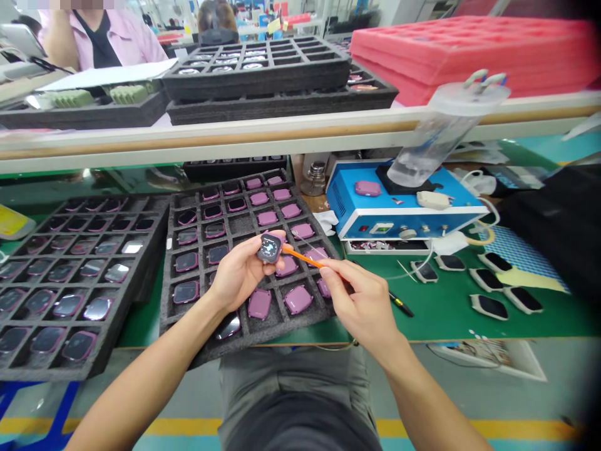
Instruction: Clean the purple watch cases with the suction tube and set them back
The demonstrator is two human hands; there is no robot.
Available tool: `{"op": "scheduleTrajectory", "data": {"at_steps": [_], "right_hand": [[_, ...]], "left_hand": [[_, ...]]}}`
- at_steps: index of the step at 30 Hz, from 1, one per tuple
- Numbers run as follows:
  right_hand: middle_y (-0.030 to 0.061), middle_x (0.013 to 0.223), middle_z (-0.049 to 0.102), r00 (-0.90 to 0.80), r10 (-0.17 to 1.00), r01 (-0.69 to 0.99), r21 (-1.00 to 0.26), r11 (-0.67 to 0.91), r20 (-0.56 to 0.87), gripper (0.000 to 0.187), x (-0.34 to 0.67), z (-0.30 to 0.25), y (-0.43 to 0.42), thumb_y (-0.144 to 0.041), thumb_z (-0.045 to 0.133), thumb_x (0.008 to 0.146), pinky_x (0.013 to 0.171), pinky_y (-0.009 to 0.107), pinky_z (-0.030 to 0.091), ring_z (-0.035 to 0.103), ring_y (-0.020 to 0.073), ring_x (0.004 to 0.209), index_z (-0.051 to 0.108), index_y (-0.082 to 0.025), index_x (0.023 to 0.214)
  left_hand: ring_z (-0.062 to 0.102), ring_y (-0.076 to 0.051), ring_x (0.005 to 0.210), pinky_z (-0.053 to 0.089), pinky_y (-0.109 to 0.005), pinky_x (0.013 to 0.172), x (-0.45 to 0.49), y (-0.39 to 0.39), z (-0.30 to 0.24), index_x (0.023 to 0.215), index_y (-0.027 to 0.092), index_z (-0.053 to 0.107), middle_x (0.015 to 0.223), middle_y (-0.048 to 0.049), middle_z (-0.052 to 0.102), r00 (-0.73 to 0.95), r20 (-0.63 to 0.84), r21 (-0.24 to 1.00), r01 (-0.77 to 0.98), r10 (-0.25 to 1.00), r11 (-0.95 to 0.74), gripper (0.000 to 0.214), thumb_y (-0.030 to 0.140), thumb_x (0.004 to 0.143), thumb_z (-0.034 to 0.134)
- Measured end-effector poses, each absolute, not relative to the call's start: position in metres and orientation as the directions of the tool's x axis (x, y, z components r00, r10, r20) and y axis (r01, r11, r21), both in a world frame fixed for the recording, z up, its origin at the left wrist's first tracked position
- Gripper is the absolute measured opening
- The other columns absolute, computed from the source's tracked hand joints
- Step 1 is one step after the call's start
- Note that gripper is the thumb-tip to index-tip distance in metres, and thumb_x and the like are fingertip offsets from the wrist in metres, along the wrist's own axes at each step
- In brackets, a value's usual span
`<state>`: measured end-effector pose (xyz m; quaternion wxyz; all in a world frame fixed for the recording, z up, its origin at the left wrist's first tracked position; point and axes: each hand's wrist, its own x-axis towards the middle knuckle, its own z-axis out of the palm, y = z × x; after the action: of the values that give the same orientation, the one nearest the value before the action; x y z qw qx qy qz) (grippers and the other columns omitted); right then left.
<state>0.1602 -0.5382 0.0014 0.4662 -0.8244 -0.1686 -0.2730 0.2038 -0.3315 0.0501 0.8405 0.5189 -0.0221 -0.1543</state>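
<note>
**Foreground:** The person's grey trousers (pixel 291 394) lie below the front edge of the bench (pixel 422 332). The left hand (pixel 239 274) is clenched around a small square watch (pixel 269 248) with a lit screen, held just above the middle of a black foam tray (pixel 188 322). The right hand (pixel 361 302) grasps an orange stick (pixel 300 255) between thumb and fingers, its end at the watch's edge.

**Middle ground:** Pink watch cases (pixel 260 304) sit in the cells of the tray beneath the hands. A second foam tray (pixel 89 369) of watch pieces lies beside it, toward the bench's left edge. On the right side of the bench are a black pen (pixel 401 305) and a group of black-faced watch pieces (pixel 488 307). Beyond them stands a blue machine (pixel 375 219) with a clear plastic cylinder (pixel 436 144) above it.

**Background:** A pale shelf (pixel 282 141) crosses the view and partly blocks what lies beyond: stacked foam trays (pixel 256 81), red foam sheets (pixel 469 53) and a co-worker's pink sleeve (pixel 141 44).
</note>
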Motion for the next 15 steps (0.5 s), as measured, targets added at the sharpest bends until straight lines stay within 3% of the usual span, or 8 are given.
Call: {"op": "scheduleTrajectory", "data": {"at_steps": [15], "right_hand": [[0.0011,0.093,0.072,0.809,0.076,0.534,-0.676,-0.508,0.582,0.017,0.1625,0.0021,-0.538,-0.016,0.059,0.099,0.073,0.022,0.049,0.067,0.0109,0.08,0.074,-0.015,0.107]], "left_hand": [[0.061,-0.012,0.069,0.042,-0.02,0.061,0.2035,-0.3295,0.0448,0.12,0.005,0.069,0.099,-0.0166,0.072,0.954,-0.129,0.926,0.214,-0.272,0.311,0.045,0.036,0.089,0.059]]}}
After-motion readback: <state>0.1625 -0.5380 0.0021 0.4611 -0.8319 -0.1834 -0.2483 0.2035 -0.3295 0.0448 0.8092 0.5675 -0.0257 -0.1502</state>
